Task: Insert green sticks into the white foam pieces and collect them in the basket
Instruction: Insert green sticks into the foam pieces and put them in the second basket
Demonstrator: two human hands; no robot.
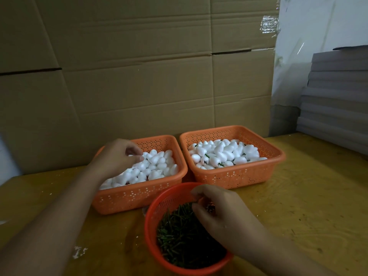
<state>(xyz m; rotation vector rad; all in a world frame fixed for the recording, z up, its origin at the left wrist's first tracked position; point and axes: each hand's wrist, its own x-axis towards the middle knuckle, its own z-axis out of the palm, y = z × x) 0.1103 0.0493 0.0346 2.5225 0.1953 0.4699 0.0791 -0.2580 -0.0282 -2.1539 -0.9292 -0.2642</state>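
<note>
Plain cardboard (pixel 139 76) behind orange baskets (pixel 139 196); no readable writing anywhere.

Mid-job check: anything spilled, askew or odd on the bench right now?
Only minor litter: white crumbs lie scattered on the table near the left forearm, probably foam bits. The two square baskets and the round basket of green sticks sit upright, with nothing spilled over their rims.

Left hand (pixel 117 156) and right hand (pixel 217 208), each with its forearm: both bare, with no glove, ring, watch or bracelet. No sleeve shows on either forearm up to the picture's lower edge. Fingernails short and unpainted where visible.
</note>
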